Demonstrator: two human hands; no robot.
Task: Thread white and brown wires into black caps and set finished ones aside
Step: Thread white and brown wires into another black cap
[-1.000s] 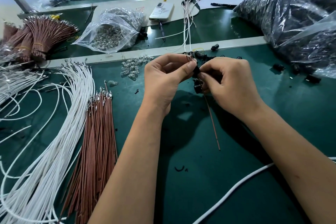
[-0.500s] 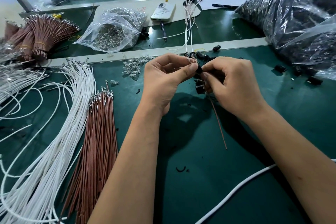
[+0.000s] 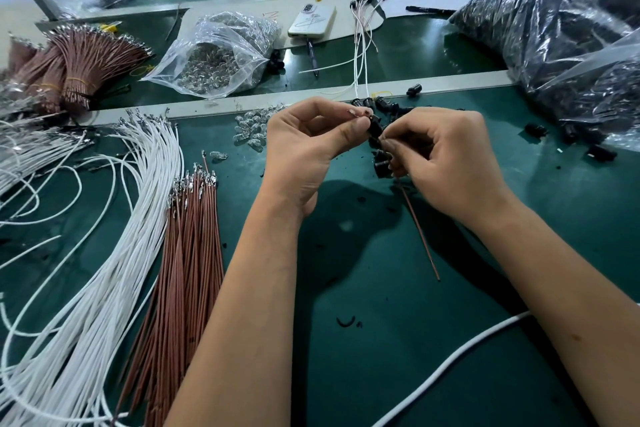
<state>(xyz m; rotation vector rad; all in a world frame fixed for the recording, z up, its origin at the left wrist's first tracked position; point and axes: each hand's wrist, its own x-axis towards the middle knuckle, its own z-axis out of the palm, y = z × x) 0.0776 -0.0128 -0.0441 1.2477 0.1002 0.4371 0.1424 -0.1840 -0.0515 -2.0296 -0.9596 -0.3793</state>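
Centrally, a small black cap [image 3: 374, 128], short and roughly cylindrical, was held above the green table [image 3: 381, 374], pinched between the thumb and forefinger of the left hand [image 3: 304, 146]. The right hand [image 3: 446, 163] met it from the other side, its fingers curled and pinching a thin brown wire [image 3: 420, 230] just below the cap, with a few more black caps tucked under its fingers. Whether the wire tip already sat inside the cap could not be told. From the right hand the brown wire ran straight down and slightly right toward the viewer, its free end low over the table or touching it. The cap's long axis tilted roughly along that same line.

Left of the cap lay a sheaf of loose brown wires [image 3: 187, 253], and further left a broad fan of white wires [image 3: 114, 253], both with their metal terminals pointing away from the viewer. Beyond the cap, finished capped wires [image 3: 360, 45] lay near a white phone [image 3: 313, 21]. Loose caps [image 3: 391, 106] were scattered just behind the hands, and a clear bag of dark parts [image 3: 554, 31] sat to the right.
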